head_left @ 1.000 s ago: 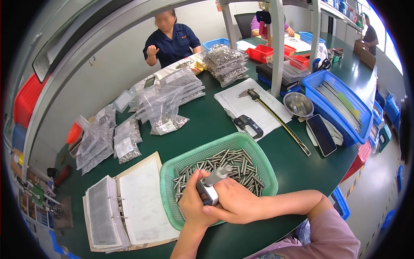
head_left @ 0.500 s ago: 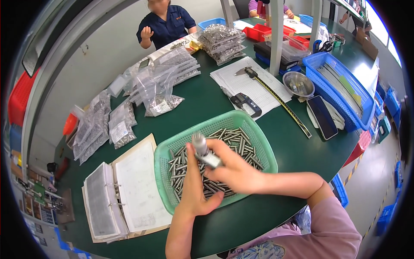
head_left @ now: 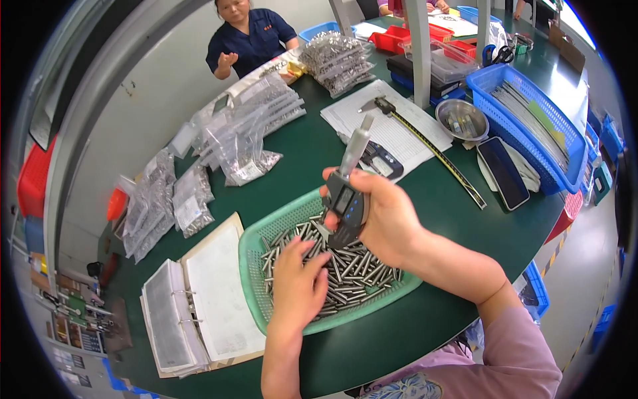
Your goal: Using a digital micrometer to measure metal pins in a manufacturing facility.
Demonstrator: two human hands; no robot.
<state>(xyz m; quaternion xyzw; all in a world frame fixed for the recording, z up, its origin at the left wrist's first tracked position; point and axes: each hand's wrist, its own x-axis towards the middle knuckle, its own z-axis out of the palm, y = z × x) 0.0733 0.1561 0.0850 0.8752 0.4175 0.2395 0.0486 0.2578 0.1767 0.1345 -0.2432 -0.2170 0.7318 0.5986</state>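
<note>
The digital micrometer (head_left: 349,193), dark-bodied with a small display and a grey metal thimble pointing up, is gripped in my right hand (head_left: 385,216), fingers closed around its frame, above the green basket (head_left: 256,249). My left hand (head_left: 297,287) rests fingers-down on the metal pins (head_left: 359,272) filling the basket; its grip I cannot tell. The basket sits near the worktop (head_left: 425,326) front edge, an open binder (head_left: 193,302) just beside it.
</note>
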